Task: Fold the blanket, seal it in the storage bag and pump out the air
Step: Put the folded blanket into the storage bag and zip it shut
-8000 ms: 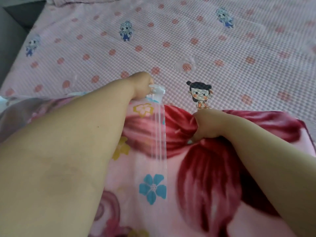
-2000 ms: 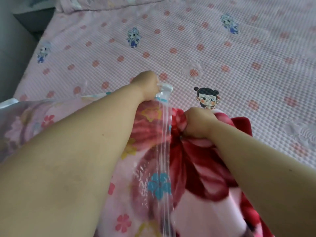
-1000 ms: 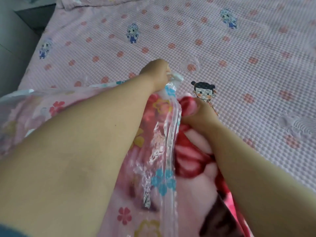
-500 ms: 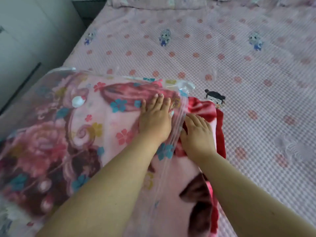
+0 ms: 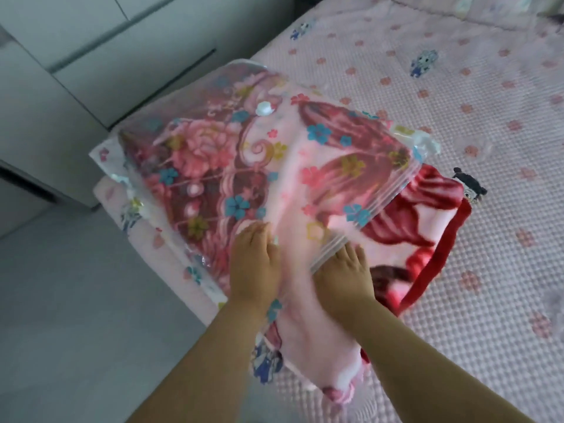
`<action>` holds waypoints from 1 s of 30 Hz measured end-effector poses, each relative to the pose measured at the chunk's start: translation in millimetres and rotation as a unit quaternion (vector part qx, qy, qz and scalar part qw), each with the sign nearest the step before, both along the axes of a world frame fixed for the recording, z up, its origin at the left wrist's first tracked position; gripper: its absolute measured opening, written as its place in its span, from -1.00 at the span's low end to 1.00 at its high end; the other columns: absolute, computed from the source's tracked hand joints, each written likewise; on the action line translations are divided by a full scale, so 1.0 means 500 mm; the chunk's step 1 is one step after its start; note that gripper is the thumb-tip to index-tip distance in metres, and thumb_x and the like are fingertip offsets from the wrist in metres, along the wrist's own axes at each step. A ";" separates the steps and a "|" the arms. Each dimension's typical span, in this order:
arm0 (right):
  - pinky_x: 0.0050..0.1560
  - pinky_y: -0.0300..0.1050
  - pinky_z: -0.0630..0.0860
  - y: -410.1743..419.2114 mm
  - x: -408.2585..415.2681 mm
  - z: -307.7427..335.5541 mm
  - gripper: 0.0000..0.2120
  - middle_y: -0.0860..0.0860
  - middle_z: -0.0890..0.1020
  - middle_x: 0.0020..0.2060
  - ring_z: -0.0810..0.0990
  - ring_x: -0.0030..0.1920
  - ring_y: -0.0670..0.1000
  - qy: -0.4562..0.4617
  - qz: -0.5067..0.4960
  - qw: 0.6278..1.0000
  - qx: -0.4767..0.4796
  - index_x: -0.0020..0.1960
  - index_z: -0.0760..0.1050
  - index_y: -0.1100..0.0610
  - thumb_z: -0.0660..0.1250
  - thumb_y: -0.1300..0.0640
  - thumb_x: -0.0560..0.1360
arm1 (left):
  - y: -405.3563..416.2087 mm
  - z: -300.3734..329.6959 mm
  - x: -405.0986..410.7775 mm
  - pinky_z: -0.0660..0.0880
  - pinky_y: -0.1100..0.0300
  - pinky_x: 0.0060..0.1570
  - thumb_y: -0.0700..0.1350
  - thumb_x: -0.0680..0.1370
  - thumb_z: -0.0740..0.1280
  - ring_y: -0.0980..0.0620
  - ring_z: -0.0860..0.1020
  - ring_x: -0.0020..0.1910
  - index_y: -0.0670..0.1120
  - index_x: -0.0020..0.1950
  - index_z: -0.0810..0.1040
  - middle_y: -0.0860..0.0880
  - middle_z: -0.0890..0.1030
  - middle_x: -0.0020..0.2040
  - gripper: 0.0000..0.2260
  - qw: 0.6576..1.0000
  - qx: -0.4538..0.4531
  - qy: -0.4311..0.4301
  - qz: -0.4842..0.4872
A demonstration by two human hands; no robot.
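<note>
Pressing down flat, the left hand [image 5: 255,264] lies on top of the clear storage bag [image 5: 213,166], fingers straight & close together, holding nothing. The right hand [image 5: 343,274] lies just beside it, also flat w/ straight fingers, touching the bag's open edge where the zip strip [image 5: 381,206] ends. The fingertips of the right hand sit at or under that strip; I can't tell which, it's blurry.

The blanket [image 5: 406,209] is pink & red w/ big flowers. Most of it is inside the bag, ahead of both hands & off to the left. A part sticks out past the zip strip, to the right of the right hand, w/ a red border [image 5: 439,251] running along it. Another pale pink bit hangs out near the wrists, between the 2 arms.

On top of the bag, far ahead of the left hand, there is a small round white valve [image 5: 265,109]. At the far end of the zip strip, ahead of the right hand, is a white slider clip [image 5: 425,146].

All of this lies on a bed [image 5: 488,87] w/ a pink dotted cover & little cartoon kids on it. Left of the left hand is grey floor [image 5: 76,300], & past that a white cupboard [image 5: 91,41].
</note>
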State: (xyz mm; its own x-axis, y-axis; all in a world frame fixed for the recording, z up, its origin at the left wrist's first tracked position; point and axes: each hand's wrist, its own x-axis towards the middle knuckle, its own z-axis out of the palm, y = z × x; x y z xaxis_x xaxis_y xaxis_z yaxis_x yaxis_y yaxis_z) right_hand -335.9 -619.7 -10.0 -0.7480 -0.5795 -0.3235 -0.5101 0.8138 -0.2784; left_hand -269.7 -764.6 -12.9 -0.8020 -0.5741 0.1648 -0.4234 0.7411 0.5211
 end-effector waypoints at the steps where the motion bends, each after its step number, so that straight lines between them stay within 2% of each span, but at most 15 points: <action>1: 0.52 0.11 -0.02 -0.009 0.037 0.009 -0.31 0.17 0.18 0.53 0.17 0.52 0.16 0.038 0.016 0.998 -0.037 0.54 0.11 0.23 -0.15 -0.04 0.47 | -0.004 -0.003 0.035 0.47 -0.03 0.16 -0.05 0.52 0.10 -0.19 0.53 0.10 -0.25 0.17 0.57 -0.19 0.61 0.08 -0.59 0.998 0.020 0.001 0.055; 3: 0.40 0.09 0.24 -0.018 0.106 0.003 -0.37 0.25 0.54 0.27 0.52 0.28 0.24 0.096 0.045 0.988 -0.114 0.30 0.48 0.33 0.02 0.00 0.39 | -0.009 -0.027 0.109 0.42 -0.03 0.18 -0.09 0.55 0.21 -0.20 0.49 0.12 -0.24 0.20 0.54 -0.19 0.58 0.10 -0.68 0.983 0.039 -0.009 0.178; 4: 0.32 0.07 0.26 -0.015 0.140 -0.005 -0.41 0.24 0.59 0.19 0.55 0.23 0.25 0.089 0.068 0.987 -0.113 0.21 0.56 0.32 0.06 0.01 0.36 | -0.009 -0.045 0.143 0.38 -0.05 0.20 -0.14 0.55 0.27 -0.24 0.48 0.14 -0.27 0.21 0.52 -0.24 0.57 0.12 -0.70 0.971 0.045 -0.013 0.232; 6: 0.29 0.09 0.22 0.006 0.197 -0.045 -0.44 0.22 0.58 0.19 0.47 0.27 0.27 0.069 0.140 0.987 -0.037 0.17 0.60 0.27 0.07 0.03 0.35 | 0.001 -0.078 0.198 0.33 -0.07 0.25 -0.19 0.53 0.34 -0.33 0.45 0.20 -0.33 0.27 0.46 -0.34 0.52 0.18 -0.64 0.939 0.098 -0.035 0.327; 8: 0.35 0.13 0.13 0.033 0.231 -0.098 -0.43 0.23 0.56 0.23 0.33 0.33 0.26 0.080 0.186 0.978 0.039 0.23 0.56 0.29 0.12 0.04 0.34 | 0.020 -0.103 0.233 0.30 -0.01 0.28 -0.09 0.58 0.29 -0.30 0.43 0.26 -0.33 0.35 0.39 -0.34 0.48 0.26 -0.57 0.902 0.200 -0.093 0.372; 10: 0.36 0.12 0.10 0.038 0.246 -0.125 -0.38 0.24 0.55 0.24 0.31 0.32 0.23 0.096 0.176 0.978 0.051 0.26 0.52 0.34 0.18 0.00 0.32 | 0.041 -0.135 0.248 0.36 0.04 0.23 -0.01 0.62 0.24 -0.25 0.46 0.25 -0.29 0.35 0.37 -0.29 0.50 0.26 -0.57 0.866 0.311 -0.107 0.377; 11: 0.31 0.11 0.15 0.033 0.252 -0.125 -0.38 0.23 0.55 0.23 0.33 0.28 0.21 0.104 0.162 0.981 0.036 0.25 0.53 0.32 0.23 -0.02 0.30 | 0.051 -0.147 0.252 0.39 0.06 0.17 0.01 0.62 0.21 -0.23 0.50 0.22 -0.29 0.30 0.41 -0.27 0.54 0.21 -0.59 0.853 0.358 -0.100 0.367; 14: 0.05 0.02 0.32 0.029 0.286 -0.105 -0.39 0.12 0.56 0.07 0.41 0.06 0.14 0.149 0.103 0.982 -0.042 0.20 0.54 0.23 0.47 0.02 0.20 | 0.073 -0.174 0.258 0.39 0.16 -0.15 0.03 0.65 0.15 -0.20 0.57 -0.06 -0.27 -0.08 0.52 -0.20 0.58 -0.18 -0.62 0.838 0.431 -0.076 0.325; 15: 0.00 0.02 0.37 0.037 0.300 -0.106 -0.36 0.10 0.55 0.04 0.41 0.02 0.13 0.161 0.092 0.980 -0.066 0.22 0.54 0.23 0.50 0.03 0.19 | 0.076 -0.174 0.258 0.35 0.18 -0.21 0.03 0.65 0.14 -0.17 0.55 -0.13 -0.27 -0.11 0.52 -0.18 0.56 -0.23 -0.61 0.830 0.450 -0.078 0.320; 17: 0.02 0.05 0.47 0.062 0.321 -0.115 -0.28 0.12 0.57 0.07 0.43 0.06 0.13 0.157 0.076 0.982 -0.067 0.30 0.50 0.25 0.53 0.01 0.20 | 0.079 -0.184 0.259 0.40 0.19 -0.12 0.03 0.65 0.15 -0.16 0.56 -0.08 -0.27 0.02 0.56 -0.21 0.60 -0.10 -0.62 0.814 0.481 -0.076 0.315; 19: 0.15 0.08 0.46 0.081 0.321 -0.137 -0.19 0.14 0.55 0.19 0.44 0.20 0.14 0.150 0.079 0.984 -0.053 0.36 0.44 0.25 0.55 -0.07 0.21 | 0.081 -0.198 0.260 0.52 0.08 0.04 0.03 0.63 0.19 -0.21 0.59 0.00 -0.24 0.11 0.56 -0.24 0.62 0.03 -0.65 0.797 0.516 -0.062 0.309; 22: 0.33 0.04 0.35 0.087 0.292 -0.163 -0.04 0.13 0.46 0.35 0.40 0.33 0.14 0.163 0.098 0.982 -0.017 0.45 0.34 0.21 0.53 -0.22 0.18 | 0.091 -0.203 0.266 0.50 0.17 -0.19 -0.06 0.60 0.26 -0.04 0.54 -0.33 -0.15 -0.06 0.56 -0.13 0.62 -0.22 -0.82 0.793 0.539 -0.040 0.283; 24: 0.35 0.03 0.29 0.079 0.276 -0.169 0.01 0.16 0.41 0.39 0.38 0.35 0.16 0.178 0.097 0.979 0.020 0.49 0.26 0.18 0.44 -0.31 0.20 | 0.097 -0.202 0.267 0.44 0.15 -0.19 -0.17 0.57 0.30 0.05 0.46 -0.42 -0.11 -0.15 0.56 -0.07 0.55 -0.33 -0.88 0.773 0.566 0.007 0.288; 27: 0.25 0.08 0.33 0.060 0.268 -0.191 0.01 0.24 0.44 0.33 0.44 0.27 0.23 0.206 0.086 0.972 0.069 0.48 0.25 0.27 0.38 -0.35 0.25 | 0.100 -0.200 0.269 0.42 0.12 -0.15 -0.23 0.52 0.36 0.06 0.43 -0.42 -0.08 -0.22 0.57 -0.02 0.51 -0.40 -0.87 0.760 0.578 0.045 0.293; 30: -0.01 0.02 0.51 0.025 0.251 -0.186 -0.05 0.27 0.57 0.05 0.57 -0.01 0.22 0.199 0.099 0.969 0.109 0.29 0.36 0.41 0.46 -0.30 0.22 | 0.103 -0.194 0.278 0.40 0.13 -0.27 -0.20 0.53 0.35 0.05 0.40 -0.43 -0.13 -0.24 0.56 0.02 0.48 -0.45 -0.86 0.772 0.563 0.045 0.291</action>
